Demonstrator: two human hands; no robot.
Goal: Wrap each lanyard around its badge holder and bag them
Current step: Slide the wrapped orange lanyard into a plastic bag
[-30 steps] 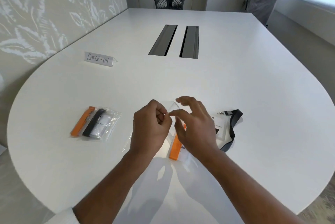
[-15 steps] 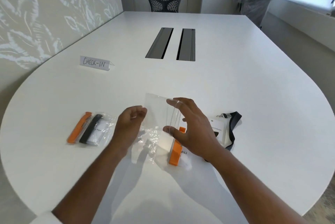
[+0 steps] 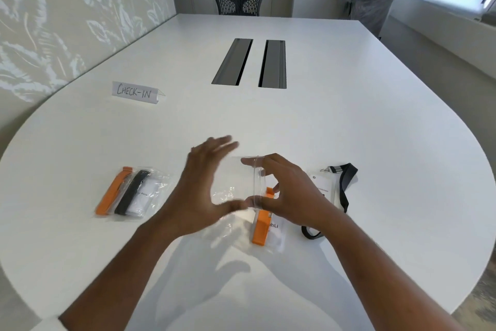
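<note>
since half a second ago the left hand point(image 3: 200, 194) has been opened out from a loose curl and brought across to the clear bag point(image 3: 237, 183), which has been turned so that its zip edge is now held upright in front of the right hand point(image 3: 288, 196).

the clear bag is judged very light, thin and limp, and slippery between its two layers; it is likely to cling shut, so it is best taken at the stiffer zip strip, one lip to each hand, and pulled apart there. the wrapped orange badge point(image 3: 264, 227), lying on the table point(image 3: 349, 129) just below the right hand, looks flat, fairly stiff and light; it would be picked up by its edges so the wound strap is not loosened.

the left hand is spread wide, fingers straight and blurred, with the thumb at the bag's lower edge; whether it actually presses the film cannot be told. the right hand is curled in a wide c, and the zip edge is pinched between its fingertips above and thumb below.

a filled bag point(image 3: 132, 192) holding an orange and a black bundle lies well to the left. a black lanyard and badge point(image 3: 338, 188), not yet wrapped, lie just right of the right hand. two of the sets are thus judged still unbagged.
</note>
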